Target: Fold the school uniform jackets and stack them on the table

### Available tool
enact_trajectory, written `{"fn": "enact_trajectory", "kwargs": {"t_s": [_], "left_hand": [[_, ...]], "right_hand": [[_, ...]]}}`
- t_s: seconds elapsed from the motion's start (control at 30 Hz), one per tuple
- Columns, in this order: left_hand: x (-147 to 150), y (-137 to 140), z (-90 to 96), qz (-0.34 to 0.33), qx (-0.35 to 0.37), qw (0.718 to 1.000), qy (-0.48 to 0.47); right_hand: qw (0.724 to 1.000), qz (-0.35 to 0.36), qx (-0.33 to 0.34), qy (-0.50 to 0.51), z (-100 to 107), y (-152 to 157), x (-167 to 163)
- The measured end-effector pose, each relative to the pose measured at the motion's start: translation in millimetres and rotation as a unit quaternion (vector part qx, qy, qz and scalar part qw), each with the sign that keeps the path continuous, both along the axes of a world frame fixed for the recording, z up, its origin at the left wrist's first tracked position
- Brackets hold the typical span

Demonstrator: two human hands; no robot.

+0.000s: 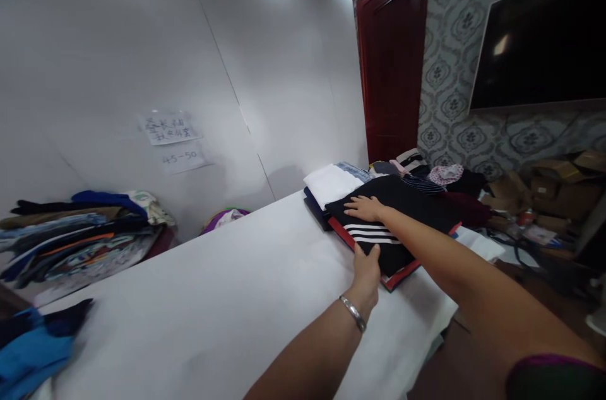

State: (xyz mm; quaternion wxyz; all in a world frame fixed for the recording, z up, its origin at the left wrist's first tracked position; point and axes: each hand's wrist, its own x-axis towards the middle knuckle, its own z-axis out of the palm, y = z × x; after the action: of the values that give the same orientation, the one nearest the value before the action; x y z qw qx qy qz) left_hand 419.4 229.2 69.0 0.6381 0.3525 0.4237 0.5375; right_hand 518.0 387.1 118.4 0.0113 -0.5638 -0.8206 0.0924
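Note:
A folded black garment [416,198] with three white stripes lies on top of a red folded garment [402,274], at the right part of the white table. My right hand [364,208] rests flat on the black cloth above the stripes, fingers spread. At the near edge of the same garment is my left hand [367,267], a silver bracelet on its wrist. Its thumb and a finger close on the cloth edge, while the other fingers are hidden. Just behind the black garment sits a folded white garment [331,184], with dark cloth under it.
A tall stack of folded clothes [85,236] stands at the left, and blue cloth [33,346] lies at the lower left. More clothes [426,173] are heaped beyond the table's right end, near cardboard boxes [553,192]. A white panel [265,72] rises behind the table [227,305].

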Motion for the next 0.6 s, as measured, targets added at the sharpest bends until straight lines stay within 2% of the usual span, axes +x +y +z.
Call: {"fn": "enact_trajectory", "kwargs": {"t_s": [0.23,0.4,0.5,0.6], "left_hand": [[-12,-49,2.9,-0.126,-0.07,0.989,0.014],[-38,-80,-1.8,-0.212,-0.081,0.974,0.031],[-62,-93,-8.5,-0.23,-0.08,0.968,0.056],[-88,-103,-19.0,-0.211,-0.091,0.971,0.07]], "right_hand": [[0.999,-0.02,0.033,-0.003,-2,-6,0],[0.994,-0.047,0.101,0.011,4,-21,0],[0.989,-0.058,0.137,0.022,7,-39,-2],[0.987,-0.049,0.146,0.036,0,-62,-5]]}}
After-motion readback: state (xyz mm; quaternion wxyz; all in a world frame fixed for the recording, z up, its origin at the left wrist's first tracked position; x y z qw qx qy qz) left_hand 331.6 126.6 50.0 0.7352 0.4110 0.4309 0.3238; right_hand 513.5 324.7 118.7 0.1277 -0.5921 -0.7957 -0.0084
